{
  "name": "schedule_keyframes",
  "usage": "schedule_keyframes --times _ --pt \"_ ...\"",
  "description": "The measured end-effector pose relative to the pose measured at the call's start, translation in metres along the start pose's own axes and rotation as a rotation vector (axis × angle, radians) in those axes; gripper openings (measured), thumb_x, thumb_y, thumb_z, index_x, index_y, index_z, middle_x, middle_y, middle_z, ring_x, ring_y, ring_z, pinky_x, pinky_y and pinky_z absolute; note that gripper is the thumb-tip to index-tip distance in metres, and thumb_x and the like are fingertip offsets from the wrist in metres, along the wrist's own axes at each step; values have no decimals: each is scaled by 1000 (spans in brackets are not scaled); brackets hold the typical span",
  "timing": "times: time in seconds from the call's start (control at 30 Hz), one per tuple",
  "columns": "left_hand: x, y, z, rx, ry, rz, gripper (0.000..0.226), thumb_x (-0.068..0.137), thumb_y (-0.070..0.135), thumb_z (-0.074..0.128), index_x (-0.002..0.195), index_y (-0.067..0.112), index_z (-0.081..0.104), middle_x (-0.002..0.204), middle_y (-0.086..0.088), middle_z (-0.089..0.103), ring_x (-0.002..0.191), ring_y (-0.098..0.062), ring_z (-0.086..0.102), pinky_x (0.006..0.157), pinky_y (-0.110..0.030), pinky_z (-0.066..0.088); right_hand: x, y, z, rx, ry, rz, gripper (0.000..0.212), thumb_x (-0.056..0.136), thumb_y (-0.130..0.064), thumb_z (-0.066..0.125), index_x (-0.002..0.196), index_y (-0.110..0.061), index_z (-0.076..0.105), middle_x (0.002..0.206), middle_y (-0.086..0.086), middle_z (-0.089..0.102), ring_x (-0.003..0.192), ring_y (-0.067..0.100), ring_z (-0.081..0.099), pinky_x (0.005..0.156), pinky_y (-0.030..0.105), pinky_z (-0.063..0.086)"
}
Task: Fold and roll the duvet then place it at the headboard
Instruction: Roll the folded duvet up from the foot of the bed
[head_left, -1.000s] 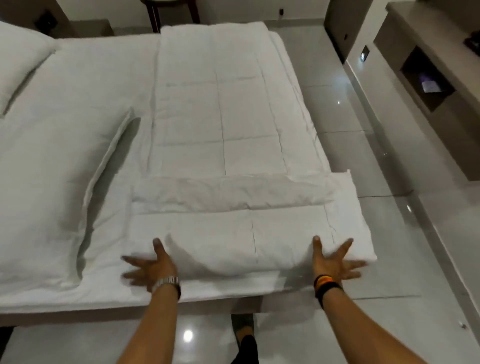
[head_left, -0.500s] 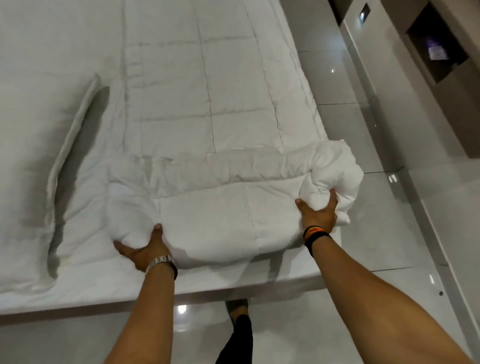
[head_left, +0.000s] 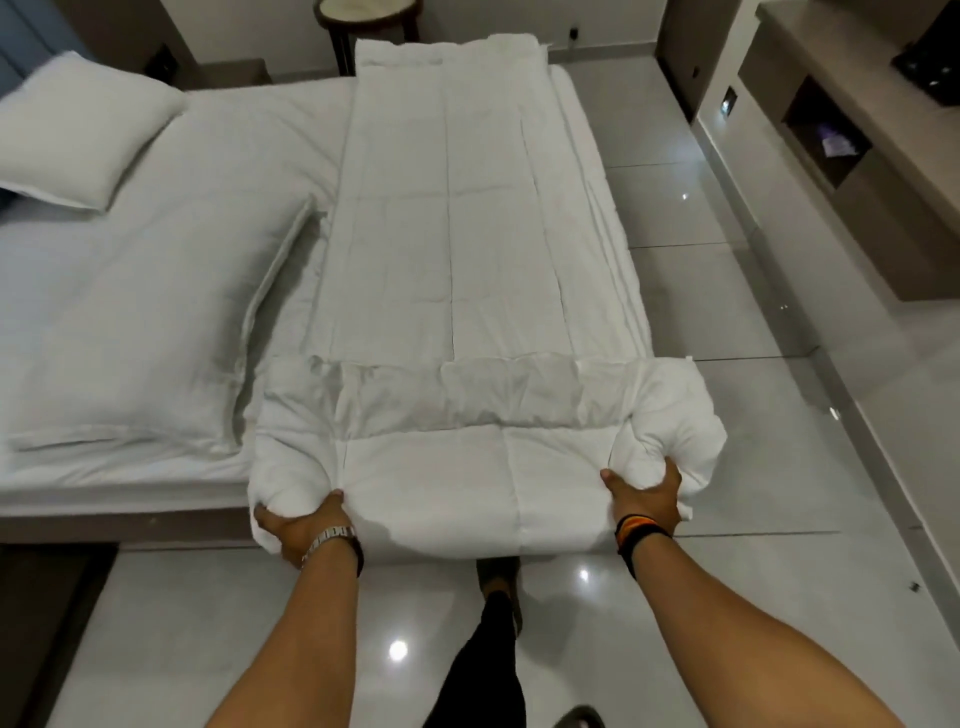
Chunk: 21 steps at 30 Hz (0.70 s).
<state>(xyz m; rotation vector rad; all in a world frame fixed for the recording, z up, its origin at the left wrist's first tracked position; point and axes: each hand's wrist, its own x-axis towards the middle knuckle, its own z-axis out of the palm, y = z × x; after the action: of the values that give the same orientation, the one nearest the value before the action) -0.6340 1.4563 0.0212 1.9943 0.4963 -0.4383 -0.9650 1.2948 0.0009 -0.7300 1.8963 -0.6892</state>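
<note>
The white quilted duvet (head_left: 467, 249) lies folded into a long strip along the right side of the bed (head_left: 156, 291). Its near end is turned over into a thick roll (head_left: 467, 467) that overhangs the bed's near edge. My left hand (head_left: 304, 525) grips the roll's left end, a metal watch on the wrist. Gripping the bunched right end is my right hand (head_left: 644, 496), with dark and orange bands on the wrist. The far end of the strip reaches the bed's far edge.
Two white pillows (head_left: 83, 140) (head_left: 145, 332) lie on the left part of the bed. A round dark side table (head_left: 369, 15) stands beyond the bed. Glossy tiled floor (head_left: 727, 467) runs along the right. A shelf unit (head_left: 841, 156) lines the right wall. My leg (head_left: 488, 660) stands below the roll.
My hands went from flat on the duvet's near end to gripping both ends of the roll. The roll has grown thicker and come nearer to me, past the bed's edge.
</note>
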Motion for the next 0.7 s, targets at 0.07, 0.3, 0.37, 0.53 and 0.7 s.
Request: schedule_keyframes --times 0.07,0.3,0.37,0.53,0.7 --pt "-11 -1 -22 40 -34 -79 116 77 22 90 161 45 13 161 -23 29 138 -42 45 111 -55 38 -20 0 -14 -81 8 11 99 75 -29 91 154 -40 33 146 23 47 121 45 57 101 52 51" --pt "-9 126 19 -262 -176 49 102 95 31 67 165 11 -4 172 -16 10 155 -39 21 125 -52 19 -15 -153 21 67 -131 -235 111 81 -25 87 164 -36 14 169 19 16 148 42 34 118 51 34" --pt "-1 184 46 -374 -280 227 96 96 21 69 166 26 4 161 -15 37 137 -38 51 111 -53 45 -2 -212 43 213 -219 -402 107 86 -22 84 165 -32 14 168 13 26 149 32 38 120 46 36" --pt "38 216 117 -110 -282 453 71 104 53 48 165 40 13 164 -6 39 136 -23 51 107 -31 41 44 -229 103 90 -71 -483 84 97 -32 70 165 -30 21 171 12 19 157 28 23 126 38 23" --pt "83 152 197 156 -234 -25 102 88 78 53 161 46 -11 168 -25 -18 153 -55 5 120 -66 14 93 -161 175 -133 9 -54 108 85 -67 69 161 -51 -6 167 21 -28 155 50 -9 124 63 11"
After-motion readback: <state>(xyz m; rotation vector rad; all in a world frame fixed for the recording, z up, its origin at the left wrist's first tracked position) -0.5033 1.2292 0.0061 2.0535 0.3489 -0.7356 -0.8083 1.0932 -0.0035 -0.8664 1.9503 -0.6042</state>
